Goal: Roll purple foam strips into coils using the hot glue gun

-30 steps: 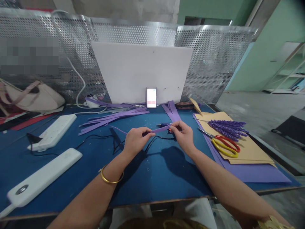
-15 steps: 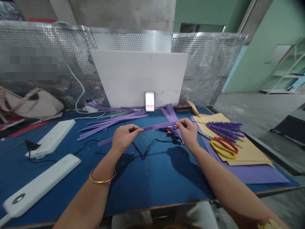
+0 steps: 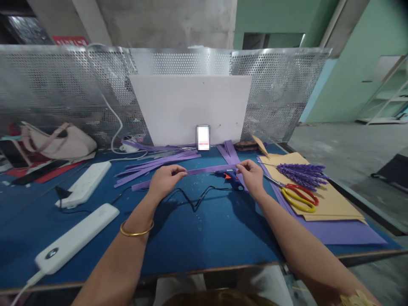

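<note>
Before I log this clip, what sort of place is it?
Probably a craft workshop: a purple strip is held over a blue worktable, with a glue gun and red-and-yellow-handled scissors nearby.

A long, narrow purple strip (image 3: pixel 210 170), held straight and nearly level, crosses the middle of the scene sideways, its loose end pointing left.

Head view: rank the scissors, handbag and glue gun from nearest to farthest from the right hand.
1. Glue gun, just left of the right hand.
2. Scissors, to its right, handles over the tan sheets.
3. Handbag, far left, toward the back.
</note>
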`<state>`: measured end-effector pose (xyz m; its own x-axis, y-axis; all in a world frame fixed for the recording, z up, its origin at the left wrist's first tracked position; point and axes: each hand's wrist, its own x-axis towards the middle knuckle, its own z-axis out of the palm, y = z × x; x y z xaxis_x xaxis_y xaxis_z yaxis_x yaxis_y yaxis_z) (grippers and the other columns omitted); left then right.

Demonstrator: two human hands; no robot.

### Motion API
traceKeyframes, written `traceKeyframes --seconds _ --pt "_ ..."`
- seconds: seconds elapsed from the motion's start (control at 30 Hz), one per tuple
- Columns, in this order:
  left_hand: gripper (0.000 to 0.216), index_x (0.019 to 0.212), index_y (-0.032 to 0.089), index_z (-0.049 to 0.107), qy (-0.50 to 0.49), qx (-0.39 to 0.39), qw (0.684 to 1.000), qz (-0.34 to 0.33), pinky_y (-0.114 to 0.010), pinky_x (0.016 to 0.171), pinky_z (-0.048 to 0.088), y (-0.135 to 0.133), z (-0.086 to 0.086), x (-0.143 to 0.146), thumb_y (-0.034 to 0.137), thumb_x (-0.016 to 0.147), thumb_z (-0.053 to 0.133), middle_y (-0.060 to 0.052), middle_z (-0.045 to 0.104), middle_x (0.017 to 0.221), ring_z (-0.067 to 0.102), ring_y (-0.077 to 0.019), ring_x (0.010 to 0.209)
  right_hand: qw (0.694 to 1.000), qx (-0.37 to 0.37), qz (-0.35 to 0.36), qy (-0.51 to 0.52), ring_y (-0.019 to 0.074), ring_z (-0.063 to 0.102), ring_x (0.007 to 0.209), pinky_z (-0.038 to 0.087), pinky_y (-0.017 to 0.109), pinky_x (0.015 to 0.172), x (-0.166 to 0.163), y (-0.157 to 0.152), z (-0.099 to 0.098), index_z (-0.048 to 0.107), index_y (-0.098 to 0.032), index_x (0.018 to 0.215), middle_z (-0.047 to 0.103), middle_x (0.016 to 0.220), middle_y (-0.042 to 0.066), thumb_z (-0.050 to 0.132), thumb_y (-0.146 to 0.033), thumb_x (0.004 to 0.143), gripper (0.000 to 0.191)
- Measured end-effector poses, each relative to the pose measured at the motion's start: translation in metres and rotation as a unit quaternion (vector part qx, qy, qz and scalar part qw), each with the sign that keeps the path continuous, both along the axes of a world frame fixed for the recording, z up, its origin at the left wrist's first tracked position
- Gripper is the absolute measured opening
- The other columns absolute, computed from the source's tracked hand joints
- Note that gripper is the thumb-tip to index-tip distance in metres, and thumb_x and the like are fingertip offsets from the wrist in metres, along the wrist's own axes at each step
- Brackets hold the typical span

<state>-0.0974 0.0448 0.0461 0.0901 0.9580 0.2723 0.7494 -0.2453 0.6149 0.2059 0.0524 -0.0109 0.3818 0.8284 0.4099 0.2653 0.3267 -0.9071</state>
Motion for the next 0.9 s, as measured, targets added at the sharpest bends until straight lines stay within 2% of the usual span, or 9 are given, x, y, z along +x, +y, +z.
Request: traceKeyframes --seconds 0.2,0.3,0.4,0.53,0.63,0.73,0.83,0.9 --pt "0.026 0.089 0.024 0.078 0.021 0.010 1.000 0.001 -0.030 0.067 0.043 0.005 0.016 -0.004 0.042 0.078 0.062 -0.002 0.077 0.080 0.068 -0.0225 0.075 1.000 0.010 0.009 0.009 0.0159 0.059 0.058 0.044 0.028 0.060 -0.006 -0.005 0.002 0.063 -0.020 0.071 0.063 0.058 -0.002 0.066 -0.038 0.078 0.020" --pt "0.024 0.087 0.026 0.078 0.070 0.020 0.997 0.002 -0.029 0.068 0.042 0.008 0.033 -0.010 0.040 0.078 0.061 -0.002 0.078 0.085 0.068 -0.0232 0.080 1.000 0.014 0.011 0.005 0.0149 0.057 0.057 0.045 0.028 0.059 -0.013 -0.010 0.011 0.064 -0.020 0.070 0.063 0.058 -0.002 0.067 -0.040 0.077 0.022" --pt "0.023 0.083 0.028 0.079 0.140 0.025 0.990 0.001 -0.028 0.062 0.039 0.011 0.053 -0.017 0.043 0.078 0.061 -0.001 0.077 0.081 0.067 -0.0231 0.076 0.999 0.015 0.034 0.032 0.0154 0.059 0.056 0.047 0.028 0.058 -0.027 -0.011 0.024 0.064 -0.020 0.071 0.063 0.058 -0.001 0.068 -0.043 0.076 0.024" --pt "0.028 0.081 0.027 0.079 0.133 0.007 0.989 -0.062 -0.028 0.060 0.041 0.013 0.068 -0.012 0.048 0.079 0.062 -0.003 0.077 0.077 0.067 -0.0223 0.071 0.994 0.014 0.105 0.034 0.0158 0.058 0.056 0.046 0.029 0.057 -0.053 -0.011 0.036 0.065 -0.020 0.072 0.064 0.059 -0.001 0.069 -0.040 0.078 0.021" --pt "0.026 0.090 0.026 0.079 0.073 -0.011 0.990 -0.120 -0.029 0.072 0.048 0.009 0.062 0.009 0.044 0.079 0.064 -0.003 0.079 0.092 0.070 -0.0227 0.083 0.992 0.037 0.123 -0.013 0.0156 0.055 0.058 0.044 0.028 0.059 -0.069 -0.012 0.035 0.063 -0.021 0.068 0.062 0.061 -0.001 0.067 -0.036 0.081 0.020" --pt "0.031 0.102 0.024 0.077 0.036 -0.025 0.988 -0.146 -0.030 0.075 0.049 0.004 0.045 0.033 0.041 0.080 0.065 -0.005 0.079 0.098 0.070 -0.0230 0.088 0.990 0.057 0.123 -0.032 0.0160 0.053 0.059 0.043 0.028 0.058 -0.075 -0.014 0.024 0.064 -0.021 0.069 0.060 0.061 -0.001 0.066 -0.034 0.084 0.020" --pt "0.021 0.095 0.025 0.077 0.047 -0.037 0.985 -0.164 -0.029 0.071 0.046 0.004 0.027 0.050 0.036 0.082 0.064 -0.003 0.078 0.091 0.069 -0.0213 0.083 0.985 0.076 0.148 -0.049 0.0175 0.056 0.063 0.046 0.029 0.060 -0.071 -0.013 0.012 0.063 -0.022 0.070 0.062 0.067 0.001 0.065 -0.034 0.087 0.022" --pt "0.018 0.082 0.025 0.076 0.051 -0.041 0.986 -0.156 -0.027 0.063 0.041 0.007 0.020 0.055 0.034 0.084 0.061 -0.001 0.077 0.080 0.067 -0.0198 0.075 0.982 0.080 0.158 -0.060 0.0182 0.058 0.064 0.047 0.030 0.061 -0.067 -0.012 0.008 0.063 -0.022 0.071 0.062 0.068 0.002 0.064 -0.033 0.089 0.021"
